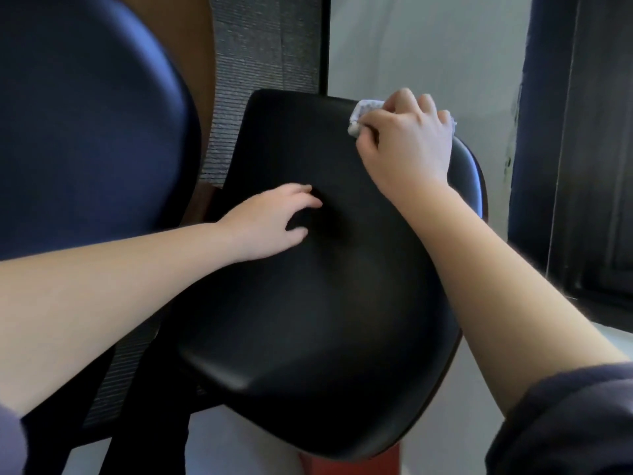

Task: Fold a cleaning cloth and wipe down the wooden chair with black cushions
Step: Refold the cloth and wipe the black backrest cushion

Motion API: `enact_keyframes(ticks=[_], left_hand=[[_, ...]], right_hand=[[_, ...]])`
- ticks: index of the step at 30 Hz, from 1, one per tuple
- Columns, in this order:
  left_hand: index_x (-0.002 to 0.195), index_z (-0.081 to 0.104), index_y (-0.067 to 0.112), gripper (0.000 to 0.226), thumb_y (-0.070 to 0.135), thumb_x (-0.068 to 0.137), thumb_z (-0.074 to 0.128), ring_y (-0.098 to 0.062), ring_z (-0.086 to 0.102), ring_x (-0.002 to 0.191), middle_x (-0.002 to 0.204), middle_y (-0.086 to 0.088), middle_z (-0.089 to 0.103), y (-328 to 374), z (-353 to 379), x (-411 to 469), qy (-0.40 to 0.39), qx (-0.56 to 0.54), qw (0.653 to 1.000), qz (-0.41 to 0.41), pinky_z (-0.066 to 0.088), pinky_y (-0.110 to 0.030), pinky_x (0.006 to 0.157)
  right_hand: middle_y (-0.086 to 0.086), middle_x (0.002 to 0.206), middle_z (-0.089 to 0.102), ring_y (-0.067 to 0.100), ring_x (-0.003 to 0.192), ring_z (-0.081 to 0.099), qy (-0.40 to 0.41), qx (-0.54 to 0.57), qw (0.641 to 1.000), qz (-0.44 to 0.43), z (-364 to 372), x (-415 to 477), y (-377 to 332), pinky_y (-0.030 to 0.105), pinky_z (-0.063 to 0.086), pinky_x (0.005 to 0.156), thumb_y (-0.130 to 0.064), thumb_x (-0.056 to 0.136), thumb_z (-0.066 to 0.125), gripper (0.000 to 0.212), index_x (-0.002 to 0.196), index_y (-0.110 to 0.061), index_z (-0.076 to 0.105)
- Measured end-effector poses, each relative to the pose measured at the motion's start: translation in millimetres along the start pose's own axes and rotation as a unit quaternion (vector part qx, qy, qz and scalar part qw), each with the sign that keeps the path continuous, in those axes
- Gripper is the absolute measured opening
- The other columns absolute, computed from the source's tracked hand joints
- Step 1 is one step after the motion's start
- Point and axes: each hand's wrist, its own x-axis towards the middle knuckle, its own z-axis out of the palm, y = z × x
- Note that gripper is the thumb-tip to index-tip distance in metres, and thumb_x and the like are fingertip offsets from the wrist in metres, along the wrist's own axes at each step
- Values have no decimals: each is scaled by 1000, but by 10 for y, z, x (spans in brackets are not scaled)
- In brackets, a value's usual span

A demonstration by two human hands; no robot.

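A: White wall [428, 46] at the back, grey ribbed panel [260, 63] to its left, dark window frame [589, 166] on the right, blue chair back [85, 132] near left. Where's the cloth?

B: Cloth [363, 113] is bunched under the right hand [407, 138], at the far right corner of the black cushion [325, 303] & touching it. Only a bit of white shows on the thumb side, plus a sliver past the knuckles.

A: Grip?

B: Fingers curled down over the wad, clenched round it, knuckles up. Not flat-palmed.

A: Other hand?

B: Left hand [270, 221] rests on the cushion, mid-left. Fingers are spread & slightly bent, tips on the surface, thumb apart. It holds nothing and looks to be steadying the seat.

A: So the step is wiping the cushion top at the far edge. Tips?

B: IMO flatten the cloth so more of it meets the surface. Can't tell how neatly it's folded, since it's mostly hidden. Use overlapping strokes from far edge to near, following the dip in the seat. Brace w/ the left, but shift it ahead of the strokes or that patch gets missed.

A: Wood?

B: Thin red-brown rim [483, 186] shows along the cushion's right edge, and a leg [349, 466] at the bottom. Prob. both left to do, w/ a clean face of the cloth.
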Motion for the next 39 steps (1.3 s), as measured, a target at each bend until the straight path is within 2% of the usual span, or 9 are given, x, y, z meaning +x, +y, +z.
enact_keyframes(ticks=[4,12,17,21,25,29,32,36,39], left_hand=[[123,62,16,35,13,88,60,-14,58,111,125,1,58,205,-220,271,200,-24,978,45,48,-29,93],[133,59,25,46,10,91,49,-20,55,111,122,0,57,579,-433,818,171,-21,985,23,47,-39,93],[116,69,20,33,35,95,50,-27,55,107,107,-7,60,708,-453,967,207,30,978,-28,47,-38,85],[118,65,13,59,62,92,47,-27,56,110,112,-10,61,864,-436,1113,213,35,971,-103,45,-36,85],[125,53,8,40,36,96,55,-29,52,117,124,-11,56,992,-476,1288,193,20,971,-137,43,-36,89],[107,65,17,37,5,85,37,-19,53,65,76,5,55,1004,-593,1326,149,-44,983,-96,38,-21,49],[79,60,16,23,9,83,39,-14,52,46,53,5,56,1021,-631,1334,137,-107,980,-101,43,-23,43],[106,66,19,19,25,95,50,-11,65,85,93,1,70,906,-530,1329,140,-108,983,-49,44,-18,70],[139,52,11,39,10,101,44,-18,44,133,144,-4,51,627,-436,1303,124,-79,989,11,24,-8,97]], right_hand=[[7,107,67,30,100,57,19,127,991,48,-141,24,78,36,40,81,-18,91,39,35,114,-13,65],[1,90,69,18,85,67,72,331,928,153,-250,25,234,32,53,83,-5,74,35,42,100,-7,68],[2,106,65,22,98,60,71,241,958,140,-233,-128,387,37,46,84,-12,85,44,32,105,-14,70],[-2,128,59,23,112,55,-11,185,963,195,-201,-215,515,29,36,81,-25,98,43,37,133,-24,56],[-3,132,58,25,115,54,-36,157,962,219,-157,-197,518,28,28,75,-26,101,37,39,137,-23,51],[-2,116,64,25,100,56,2,121,966,227,-113,-213,452,29,28,68,-25,99,38,32,120,-19,61],[0,110,65,26,95,56,12,116,966,230,-105,-207,426,30,28,65,-24,97,39,30,114,-18,63],[1,109,65,27,94,57,16,121,965,233,-105,-205,427,30,29,64,-24,96,40,30,113,-17,63],[3,109,63,28,93,56,4,102,968,228,-86,-194,417,30,29,64,-26,99,37,31,114,-16,63]])
